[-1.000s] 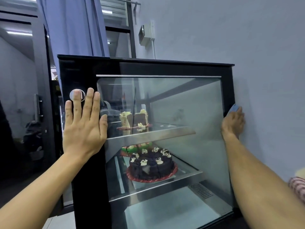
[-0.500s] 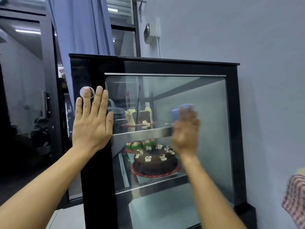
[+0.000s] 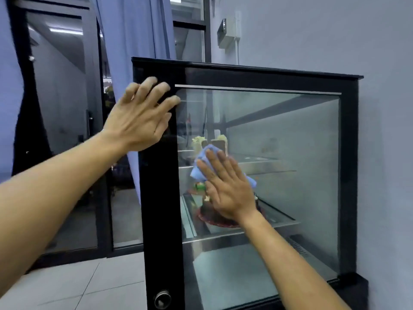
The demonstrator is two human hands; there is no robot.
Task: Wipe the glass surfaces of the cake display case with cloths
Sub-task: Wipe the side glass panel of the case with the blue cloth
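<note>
The right hand (image 3: 230,189) presses a soft blue cloth (image 3: 202,166) flat against the smooth glass pane (image 3: 290,153), fingers straight. The left hand (image 3: 138,117), fingers spread, rests on the glossy black frame (image 3: 161,198) of the boxy display case (image 3: 348,153). A dark round cake (image 3: 212,214) sits blurred behind the cloth.
</note>
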